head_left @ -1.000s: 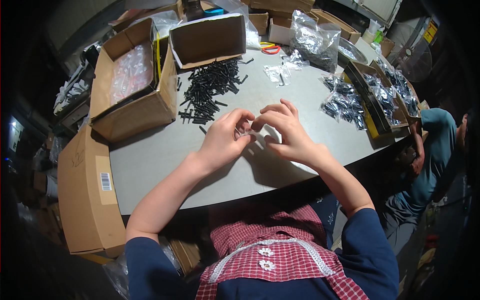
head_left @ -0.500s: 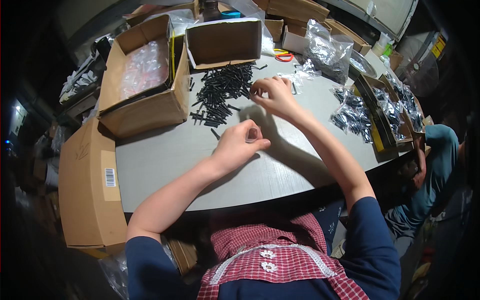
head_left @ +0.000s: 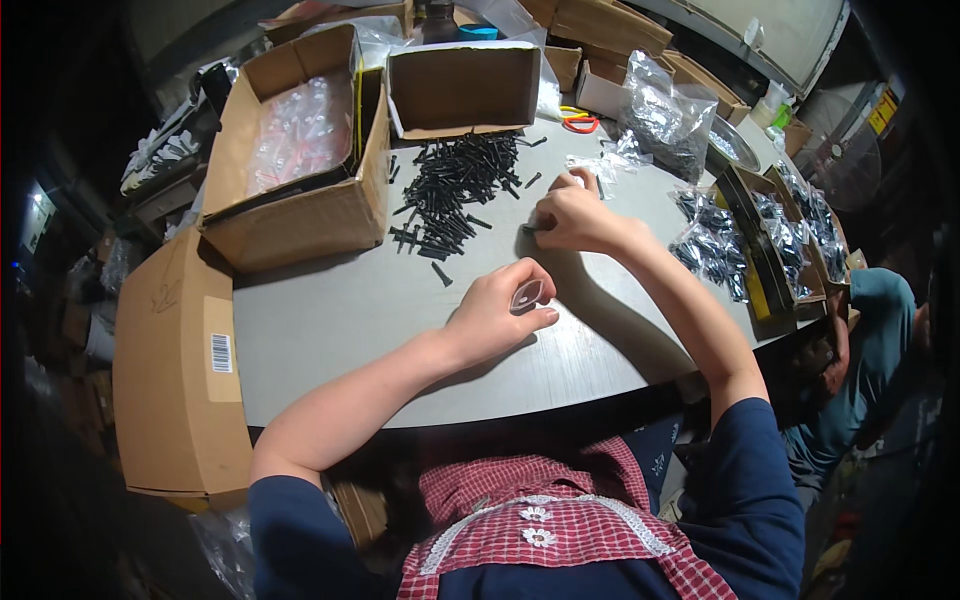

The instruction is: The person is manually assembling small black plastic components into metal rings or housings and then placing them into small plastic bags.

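My left hand (head_left: 492, 312) is curled around a small clear plastic bag (head_left: 527, 296), whose mouth gapes between thumb and fingers. Farther off and to its right, my right hand (head_left: 580, 218) is closed just above the table, with dark ends that look like black screws (head_left: 528, 229) poking out at the fingertips. How many it holds is hidden. Left of that hand lies a loose heap of black screws (head_left: 460, 175). One stray screw (head_left: 441, 274) rests between the heap and my left hand.
An open carton (head_left: 300, 230) of clear bags stands on the left, beside a tipped carton (head_left: 462, 90) behind the heap. Filled bags of black screws (head_left: 708, 245) lie at right by a narrow box (head_left: 752, 230). Red-and-yellow scissors (head_left: 578, 121) lie at the back. A person's arm (head_left: 840, 340) shows far right.
My right hand has drawn away from the heap, toward me and to the right, its fingers now closed on dark pieces. My left hand has shifted slightly right, still holding the bag.
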